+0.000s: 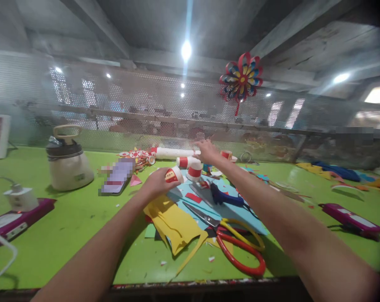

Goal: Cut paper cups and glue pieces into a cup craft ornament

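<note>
My left hand (156, 183) is closed round a white paper cup (174, 175) with a red and gold band, above the yellow paper (175, 224). Farther forward, my right hand (208, 151) reaches to the right end of a long white roll (177, 153); whether its fingers touch the roll or hold anything is too small to tell. Between the hands lie another red-banded cup (194, 171) and a white and red tube (184, 162). Scissors with red and yellow handles (213, 221) rest open on blue paper (255, 224), near a dark blue-handled tool (229, 198).
A phone (119, 176) and a beige kettle-like container (69, 167) stand or lie to the left. Purple power strips (352, 219) are at both sides. A paper flower (242, 79) hangs before the mesh screen (139, 109). Paper scraps lie around the green table (73, 226).
</note>
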Tool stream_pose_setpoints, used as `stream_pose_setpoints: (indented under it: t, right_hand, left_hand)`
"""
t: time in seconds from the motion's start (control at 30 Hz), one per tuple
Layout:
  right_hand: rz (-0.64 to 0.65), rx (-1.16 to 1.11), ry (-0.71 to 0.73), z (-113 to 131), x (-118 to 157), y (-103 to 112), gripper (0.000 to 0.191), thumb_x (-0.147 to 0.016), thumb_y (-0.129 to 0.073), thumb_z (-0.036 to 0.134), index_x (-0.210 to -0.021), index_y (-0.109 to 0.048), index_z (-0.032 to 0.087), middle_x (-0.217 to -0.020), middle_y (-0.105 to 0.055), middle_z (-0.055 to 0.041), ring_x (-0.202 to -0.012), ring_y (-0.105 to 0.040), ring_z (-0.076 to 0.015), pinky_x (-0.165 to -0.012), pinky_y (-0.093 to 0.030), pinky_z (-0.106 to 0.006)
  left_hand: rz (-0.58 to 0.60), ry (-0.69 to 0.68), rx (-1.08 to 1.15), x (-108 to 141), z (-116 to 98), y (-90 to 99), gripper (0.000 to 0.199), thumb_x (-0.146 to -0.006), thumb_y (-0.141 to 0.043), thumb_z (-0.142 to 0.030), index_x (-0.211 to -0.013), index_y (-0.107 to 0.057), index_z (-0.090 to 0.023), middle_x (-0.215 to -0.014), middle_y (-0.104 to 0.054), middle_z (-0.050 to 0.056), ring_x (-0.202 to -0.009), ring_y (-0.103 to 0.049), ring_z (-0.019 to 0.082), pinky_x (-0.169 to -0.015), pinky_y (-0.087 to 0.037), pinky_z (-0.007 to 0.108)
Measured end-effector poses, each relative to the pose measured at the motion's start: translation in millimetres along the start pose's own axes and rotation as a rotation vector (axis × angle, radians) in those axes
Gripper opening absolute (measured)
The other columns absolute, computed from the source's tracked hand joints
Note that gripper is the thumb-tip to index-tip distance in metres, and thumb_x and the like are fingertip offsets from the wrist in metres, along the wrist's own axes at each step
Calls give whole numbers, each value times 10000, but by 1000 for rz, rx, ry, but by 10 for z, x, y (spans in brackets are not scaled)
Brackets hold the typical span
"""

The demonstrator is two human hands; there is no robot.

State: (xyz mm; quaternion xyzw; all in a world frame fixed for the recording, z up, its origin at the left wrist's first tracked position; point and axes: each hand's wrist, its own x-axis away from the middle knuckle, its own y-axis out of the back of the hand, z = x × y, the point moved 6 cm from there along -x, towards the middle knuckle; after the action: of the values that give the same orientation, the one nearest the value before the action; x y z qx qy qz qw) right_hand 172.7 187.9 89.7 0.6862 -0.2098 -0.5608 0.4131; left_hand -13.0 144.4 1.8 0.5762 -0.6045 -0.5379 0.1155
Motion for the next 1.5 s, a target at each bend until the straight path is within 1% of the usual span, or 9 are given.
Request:
stream_pose_setpoints:
  t: [0.13, 0.3, 0.4, 0.57, 0.77, 0.93, 1.13, 1.3, 1.5]
  right_hand:
    - [6, -185, 3, 161, 469, -82, 222, -874, -568, 296, -1046, -604, 161, -1147, -597, -70, -1043, -565, -216, -892, -451, -445]
    - [-14, -507, -67, 264, 901, 84, 212, -864, -547, 266, -971, -662, 123, -980, -685, -100, -898, -627, -191, -789, -500, -337]
    - [35, -698, -92, 272, 1014, 77, 259, -861, -533, 324, -1003, -661, 150, -949, -699, -82, -840, -643, -187, -733, -518, -323]
    - [178, -974, -140, 301, 1103, -92, 434, -848, -524, 425, -1198, -559, 171, -1014, -672, -106, -854, -644, -214, -638, -556, -338]
    - [269, -1209, -144, 323, 1133, -116, 359, -864, -495, 418, -1133, -587, 199, -1000, -667, -82, -817, -654, -181, -654, -579, -312]
    - [202, -1200, -126, 263, 1112, -96, 384, -836, -524, 321, -1196, -533, 189, -971, -672, -77, -803, -657, -177, -682, -563, -331]
    - [57, -1031, 81, 473, 1162, 136, 450, -731, -631, 226, -1174, -556, 196, -1100, -619, -85, -949, -607, -208, -822, -512, -393]
    - [-50, -894, 241, 664, 1242, 401, 485, -713, -637, 167, -1186, -553, 226, -1190, -569, -70, -1121, -512, -214, -1003, -383, -404]
    - [-119, -743, 352, 730, 1279, 545, 530, -734, -604, 145, -1236, -494, 279, -1233, -524, -58, -1187, -462, -229, -1028, -374, -427]
  left_hand:
    - [-8, -26, 62, -2, -49, -9, 557, -671, -607, -581, -1049, -599, -172, -975, -596, 115, -930, -569, 318, -794, -420, 406]
    - [26, -35, 212, 19, -118, -22, 619, -652, -669, -482, -1164, -496, -181, -1024, -599, 96, -933, -578, 280, -801, -441, 398]
    - [90, -77, 319, 58, -254, -28, 597, -625, -708, -392, -1131, -468, -186, -951, -616, 57, -812, -606, 228, -707, -475, 347]
    - [126, -139, 458, 112, -469, 15, 552, -590, -739, -318, -1063, -479, -200, -963, -595, 32, -821, -600, 210, -701, -477, 328]
    - [108, -55, 665, 107, -472, 13, 516, -603, -757, -357, -1036, -536, -184, -947, -590, 45, -814, -585, 203, -708, -472, 330]
    - [236, 56, 928, 138, -454, -104, 469, -721, -658, -446, -1075, -545, -161, -905, -628, 90, -747, -619, 203, -591, -492, 305]
    - [480, 116, 1173, 229, -480, -245, 416, -777, -583, -489, -951, -652, -118, -766, -669, 111, -630, -625, 183, -530, -477, 273]
    - [492, 136, 1337, 238, -434, -248, 379, -761, -618, -438, -975, -657, -128, -825, -679, 106, -662, -627, 176, -578, -501, 270]
    - [424, 145, 1413, 199, -382, -225, 329, -759, -644, -384, -1009, -634, -171, -853, -661, 70, -685, -630, 156, -605, -516, 261]
